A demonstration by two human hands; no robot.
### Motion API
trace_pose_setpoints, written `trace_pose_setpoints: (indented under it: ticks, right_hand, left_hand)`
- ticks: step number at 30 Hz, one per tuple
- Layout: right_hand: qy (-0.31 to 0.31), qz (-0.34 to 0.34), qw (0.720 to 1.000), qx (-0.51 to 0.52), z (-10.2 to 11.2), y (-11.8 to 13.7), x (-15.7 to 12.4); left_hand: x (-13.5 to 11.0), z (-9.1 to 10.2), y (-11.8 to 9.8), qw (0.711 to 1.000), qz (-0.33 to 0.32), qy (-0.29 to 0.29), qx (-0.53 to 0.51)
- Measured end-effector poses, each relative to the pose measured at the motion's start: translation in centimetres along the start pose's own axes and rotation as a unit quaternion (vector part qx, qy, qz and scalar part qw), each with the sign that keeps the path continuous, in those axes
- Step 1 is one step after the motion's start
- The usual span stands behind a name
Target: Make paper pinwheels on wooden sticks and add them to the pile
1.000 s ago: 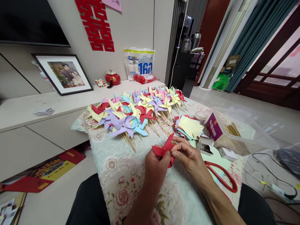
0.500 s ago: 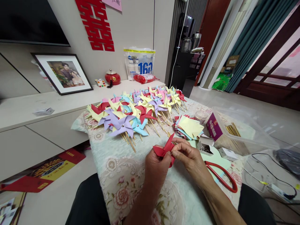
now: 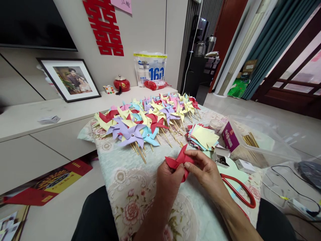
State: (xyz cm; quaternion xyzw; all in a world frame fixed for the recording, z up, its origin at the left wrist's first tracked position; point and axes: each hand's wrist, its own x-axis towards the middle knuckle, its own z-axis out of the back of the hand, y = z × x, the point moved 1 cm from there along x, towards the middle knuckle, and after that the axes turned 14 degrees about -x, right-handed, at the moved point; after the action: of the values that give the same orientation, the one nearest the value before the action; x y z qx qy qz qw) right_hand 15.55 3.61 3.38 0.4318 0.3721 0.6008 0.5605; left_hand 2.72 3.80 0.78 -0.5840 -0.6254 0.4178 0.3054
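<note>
Between my two hands is a red paper pinwheel (image 3: 181, 158), its blades folded in toward the middle. My left hand (image 3: 168, 174) pinches it from the left, with the thumb near the centre. On the other side, my right hand (image 3: 203, 167) grips a right-hand blade between thumb and fingers. Whether a pin sits at the centre is hidden by my fingers. Beyond my hands lie many finished paper pinwheels (image 3: 132, 135) on wooden sticks, in purple, yellow, red, blue and pink. A stack of cut paper squares (image 3: 204, 136) lies just past my right hand.
Right of my hands are an open small box of metal pins (image 3: 222, 160), a closed white box (image 3: 245, 166) and red-handled scissors (image 3: 247, 190). A clear plastic bin (image 3: 273, 155) holds wooden sticks (image 3: 250, 140). A floral cloth (image 3: 135, 187) covers the table.
My right fingers have shifted over the red pinwheel's right side, and the right-hand blade now shows more between them. The left hand keeps its pinch. The view has shifted slightly.
</note>
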Motion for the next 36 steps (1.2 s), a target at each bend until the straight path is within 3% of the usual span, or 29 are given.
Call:
trace_pose_setpoints:
  ticks: [6, 16, 25, 36]
  right_hand:
    - [0.02, -0.057, 0.992, 0.113, -0.4, 0.2, 0.0]
    - [0.008, -0.05, 0.995, 0.089, -0.4, 0.1, 0.0]
    - [-0.009, -0.046, 0.996, 0.07, -0.5, -0.8, 0.1]
    - [-0.029, -0.047, 0.997, 0.055, -0.7, -0.8, 0.2]
  left_hand:
    - [0.0, 0.0, 0.3, 0.999, 0.029, 0.01, -0.011]
    - [-0.3, -0.8, -0.6, 0.997, 0.053, -0.007, -0.055]
    - [0.3, 0.2, 1.0, 0.999, 0.042, -0.025, 0.006]
    - [-0.2, -0.4, 0.5, 0.996, 0.059, 0.019, -0.071]
